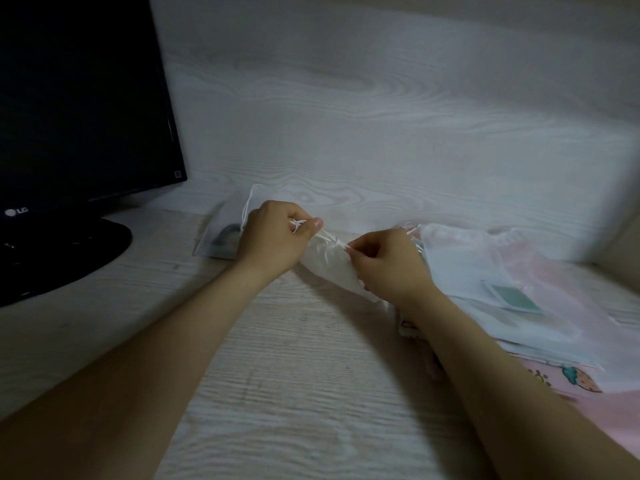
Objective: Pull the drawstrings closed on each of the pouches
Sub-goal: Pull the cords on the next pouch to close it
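Observation:
A white translucent pouch (327,263) is held between my hands above the desk, its mouth gathered. My left hand (273,237) pinches the white drawstring (329,238) by its knotted end. My right hand (384,263) pinches the string at the pouch's mouth. Behind my left hand lies another white pouch (225,223) with a dark item inside and a loose string. To the right lies a pile of white and pink pouches (485,271), one showing a teal card (516,297).
A black monitor (79,98) on a round stand (65,251) fills the left side. The pale wood-grain desk (294,393) meets a wood-grain wall (381,116) just behind the pouches. A pink patterned cloth (571,379) lies at the right edge.

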### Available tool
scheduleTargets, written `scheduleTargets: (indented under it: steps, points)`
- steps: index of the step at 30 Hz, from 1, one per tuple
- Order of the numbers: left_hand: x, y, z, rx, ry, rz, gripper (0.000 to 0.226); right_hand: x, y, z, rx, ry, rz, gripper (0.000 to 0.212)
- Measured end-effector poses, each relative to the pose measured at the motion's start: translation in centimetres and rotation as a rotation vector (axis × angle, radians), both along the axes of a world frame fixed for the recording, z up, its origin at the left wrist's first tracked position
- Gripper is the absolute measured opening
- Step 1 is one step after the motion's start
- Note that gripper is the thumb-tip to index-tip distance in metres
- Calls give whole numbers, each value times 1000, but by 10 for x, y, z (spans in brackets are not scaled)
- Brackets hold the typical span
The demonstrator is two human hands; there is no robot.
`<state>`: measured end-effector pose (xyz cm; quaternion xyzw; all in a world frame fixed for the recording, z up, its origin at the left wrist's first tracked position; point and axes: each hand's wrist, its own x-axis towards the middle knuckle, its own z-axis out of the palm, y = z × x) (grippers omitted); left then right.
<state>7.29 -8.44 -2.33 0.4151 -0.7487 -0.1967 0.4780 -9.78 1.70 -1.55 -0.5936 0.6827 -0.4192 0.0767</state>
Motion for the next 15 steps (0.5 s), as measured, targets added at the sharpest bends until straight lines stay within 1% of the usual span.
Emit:
scheduleTargets:
  steps: [4, 7, 10, 13, 15]
  points:
    - [2, -3, 1, -5, 35, 70, 18, 2, 2, 2, 36, -40, -57, 21]
    - [1, -2, 1, -7, 32, 49, 18, 4, 2, 4, 47, -102, -102, 27]
    - [-1, 2, 4, -30, 41, 16, 19, 7, 3, 5, 36, -285, -121, 30]
    - [0, 0, 5, -22, 67, 35, 25, 6, 5, 6, 8, -471, -144, 27]
    - [2, -4, 3, -7, 71, 67, 20, 6, 6, 7, 6, -532, -142, 24]
